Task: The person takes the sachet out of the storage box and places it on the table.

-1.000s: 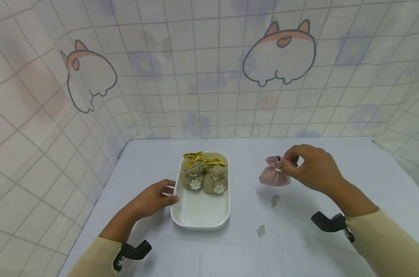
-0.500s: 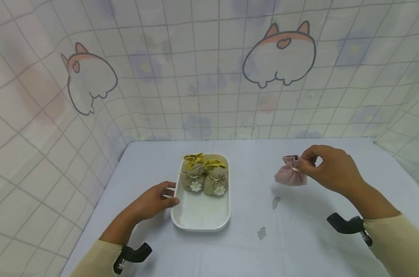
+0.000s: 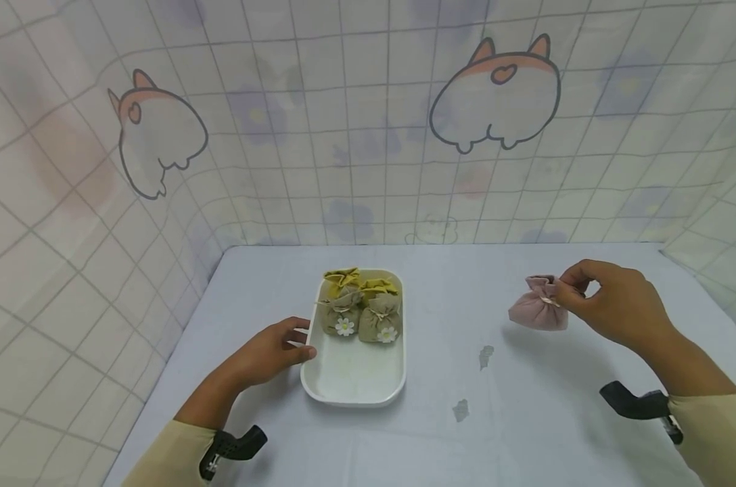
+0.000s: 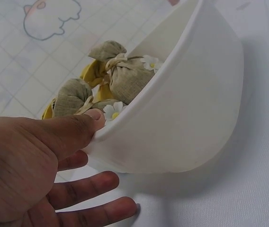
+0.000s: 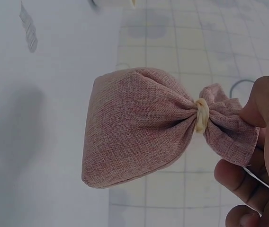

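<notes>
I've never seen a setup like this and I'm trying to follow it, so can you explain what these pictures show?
There's no machine here, just a person's two bare hands. The wide picture is filmed from the head, looking forward and down; the two close-ups are filmed from the wrists. On the white-covered table sits a white container with two flower-trimmed brownish pouches inside and yellow cloth showing behind them. The left hand rests its thumb on the rim. The right hand holds a pink pouch by its gathered top, above the table.
</notes>
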The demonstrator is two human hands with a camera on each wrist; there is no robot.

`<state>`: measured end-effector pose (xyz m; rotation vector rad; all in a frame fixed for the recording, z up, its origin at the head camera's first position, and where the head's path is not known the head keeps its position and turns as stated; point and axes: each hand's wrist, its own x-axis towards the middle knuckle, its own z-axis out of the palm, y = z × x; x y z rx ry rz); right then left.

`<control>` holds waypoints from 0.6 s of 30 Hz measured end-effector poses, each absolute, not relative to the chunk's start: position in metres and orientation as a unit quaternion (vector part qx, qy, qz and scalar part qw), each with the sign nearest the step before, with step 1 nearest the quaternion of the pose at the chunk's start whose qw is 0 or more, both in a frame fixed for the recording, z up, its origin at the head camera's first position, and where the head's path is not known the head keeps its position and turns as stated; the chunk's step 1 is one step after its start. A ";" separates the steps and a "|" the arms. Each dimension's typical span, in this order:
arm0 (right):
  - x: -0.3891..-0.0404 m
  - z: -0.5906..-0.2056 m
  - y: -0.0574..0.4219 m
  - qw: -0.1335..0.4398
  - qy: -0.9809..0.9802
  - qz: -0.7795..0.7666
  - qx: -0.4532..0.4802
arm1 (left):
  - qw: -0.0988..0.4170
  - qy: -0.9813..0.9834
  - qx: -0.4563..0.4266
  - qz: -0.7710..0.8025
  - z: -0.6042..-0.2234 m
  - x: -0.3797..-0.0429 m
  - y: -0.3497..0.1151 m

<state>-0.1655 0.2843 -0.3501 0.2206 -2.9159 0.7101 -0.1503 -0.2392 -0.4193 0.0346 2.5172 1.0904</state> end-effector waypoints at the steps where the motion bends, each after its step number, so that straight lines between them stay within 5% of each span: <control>1: -0.165 -0.350 0.286 0.067 -0.967 0.235 0.071 | 0.198 0.900 0.012 0.389 -0.419 -0.150 -0.239; 18: -0.160 -0.355 0.300 0.115 -0.961 0.247 0.047 | 0.190 0.899 0.013 0.394 -0.421 -0.148 -0.240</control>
